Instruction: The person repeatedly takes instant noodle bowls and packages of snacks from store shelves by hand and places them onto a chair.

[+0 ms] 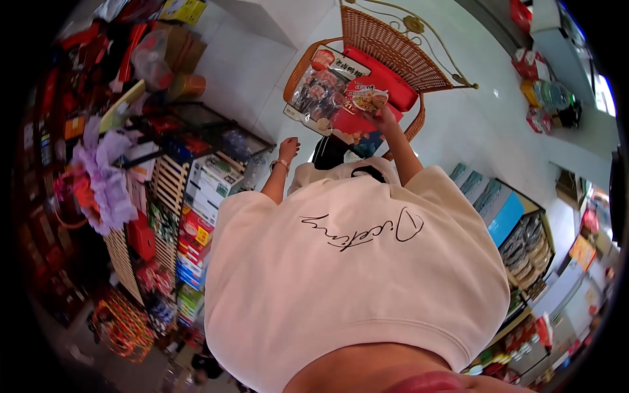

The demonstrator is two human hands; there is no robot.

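My right hand [381, 115] is closed on the edge of a red instant noodle pack [365, 98] with a picture of food on it. The pack is above a wicker chair [392, 47]. On the chair's left side is a large, partly clear food package [320, 90] with dark printed characters. Red packaging [386, 75] lies behind and under the noodle pack. My left hand [289, 149] hangs to the left of the chair, fingers curled in, with nothing visible in them. A band circles that wrist.
Shelves with boxed goods [208, 187] stand close on my left, near purple wrapping [105, 173]. To the right is a display rack [524, 242] with packaged goods. Bottles and bags [550, 95] sit farther right on the pale tiled floor [472, 124].
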